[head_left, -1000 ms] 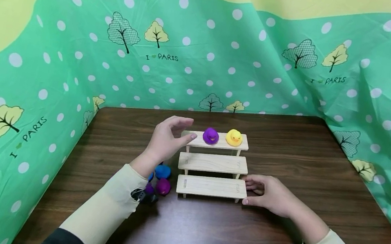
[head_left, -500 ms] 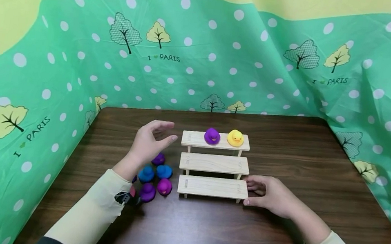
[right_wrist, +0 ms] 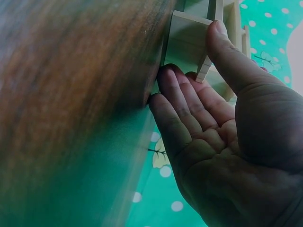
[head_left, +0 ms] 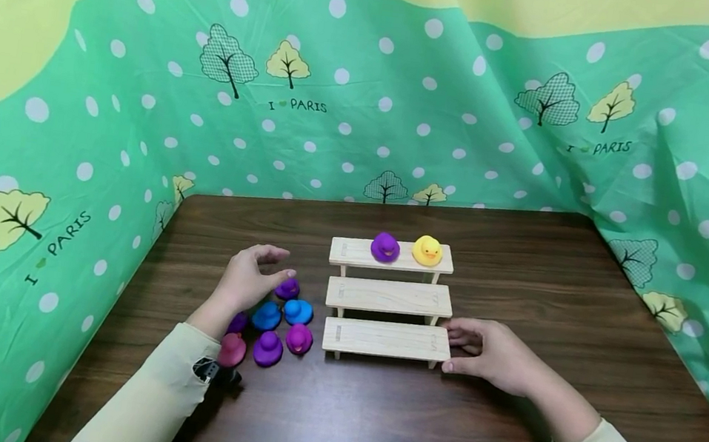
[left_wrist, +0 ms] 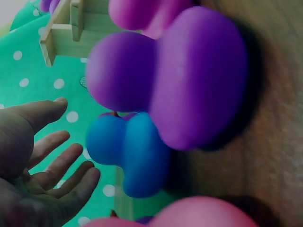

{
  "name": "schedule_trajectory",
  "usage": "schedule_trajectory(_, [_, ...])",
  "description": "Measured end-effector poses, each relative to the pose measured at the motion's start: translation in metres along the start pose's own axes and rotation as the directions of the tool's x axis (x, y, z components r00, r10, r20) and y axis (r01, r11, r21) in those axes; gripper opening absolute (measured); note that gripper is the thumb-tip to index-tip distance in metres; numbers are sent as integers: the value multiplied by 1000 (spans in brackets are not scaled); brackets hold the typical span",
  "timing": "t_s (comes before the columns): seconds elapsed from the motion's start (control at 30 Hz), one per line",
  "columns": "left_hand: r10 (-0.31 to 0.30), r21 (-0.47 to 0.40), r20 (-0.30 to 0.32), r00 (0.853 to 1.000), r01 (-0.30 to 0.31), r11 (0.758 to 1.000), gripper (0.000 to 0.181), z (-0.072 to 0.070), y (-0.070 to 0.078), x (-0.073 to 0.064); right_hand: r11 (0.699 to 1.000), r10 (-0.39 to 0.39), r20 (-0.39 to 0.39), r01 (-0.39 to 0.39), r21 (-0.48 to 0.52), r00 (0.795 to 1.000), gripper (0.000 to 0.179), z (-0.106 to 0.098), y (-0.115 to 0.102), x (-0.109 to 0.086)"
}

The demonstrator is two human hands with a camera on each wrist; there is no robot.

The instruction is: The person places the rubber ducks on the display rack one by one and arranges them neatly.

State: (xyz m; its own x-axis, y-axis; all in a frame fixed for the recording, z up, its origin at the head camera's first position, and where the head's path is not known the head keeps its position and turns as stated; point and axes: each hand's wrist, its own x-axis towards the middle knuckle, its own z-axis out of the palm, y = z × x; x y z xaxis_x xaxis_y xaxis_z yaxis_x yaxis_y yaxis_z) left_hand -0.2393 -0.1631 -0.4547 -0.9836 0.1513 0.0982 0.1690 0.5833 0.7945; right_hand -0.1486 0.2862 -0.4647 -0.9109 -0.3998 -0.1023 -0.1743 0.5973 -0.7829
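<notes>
My left hand (head_left: 246, 278) hovers over the left of the table with its fingers spread and nothing between them. Below and beside it stands a cluster of rubber ducks, among them a far purple duck (head_left: 288, 288), two blue ducks (head_left: 266, 315), a magenta duck (head_left: 299, 339) and a pinkish-red duck (head_left: 233, 351). In the left wrist view a purple duck (left_wrist: 201, 80) looms large beside the hand. At the three-step wooden stand (head_left: 386, 339), my right hand (head_left: 494, 355) touches the right end of the lowest step, fingers relaxed; the right wrist view shows the thumb (right_wrist: 220, 35) at the plank's edge.
On the stand's top step sit a purple duck (head_left: 385, 247) and a yellow duck (head_left: 427, 251). The dark wooden table (head_left: 354, 430) is backed by a green and yellow cloth (head_left: 339, 129) with trees and dots, which also lines both sides.
My left hand has moved from the left end of the top step back and left, down toward the duck cluster, uncovering several ducks. The right hand stays at the lowest step.
</notes>
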Motion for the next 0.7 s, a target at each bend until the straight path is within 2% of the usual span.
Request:
schedule_trajectory(0.13, [-37, 8, 64, 997, 36, 999, 45, 3, -8, 0, 1000, 8, -1, -8, 1, 1000, 60, 0, 0, 0])
schedule_trajectory(0.27, [-42, 33, 89, 995, 40, 999, 43, 5, -11, -1, 1000, 16, 2, -16, 8, 1000, 60, 0, 0, 0])
schedule_trajectory(0.7, [-58, 121, 63, 996, 50, 991, 29, 8, -13, -3, 1000, 9, -2, -9, 5, 1000, 60, 0, 0, 0])
